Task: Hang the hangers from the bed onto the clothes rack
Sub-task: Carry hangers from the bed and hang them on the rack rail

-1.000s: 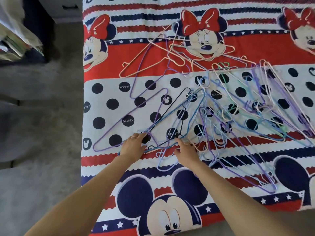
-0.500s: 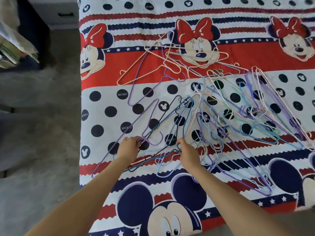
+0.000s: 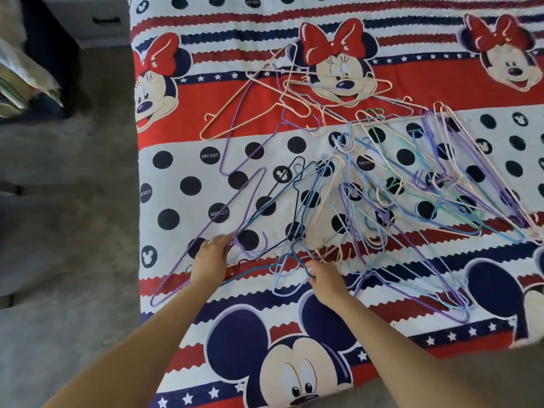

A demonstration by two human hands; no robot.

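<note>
Head view: bed point(image 3: 182, 148) covered with cartoon-mouse sheet, many thin hangers point(image 3: 412, 187) in tangled pile across its middle and right part. Left hand point(image 3: 210, 262) lies on purple hanger point(image 3: 206, 234) near left edge of pile, fingers stretched forward and touching wire; real grip cannot tell. Right hand point(image 3: 323, 279) curled, fingers pinch hooks of blue hangers point(image 3: 287, 269) at near edge of pile. Peach hangers point(image 3: 250, 113) farther away on red stripe. Grey carpet point(image 3: 67, 231) left of bed.
</note>
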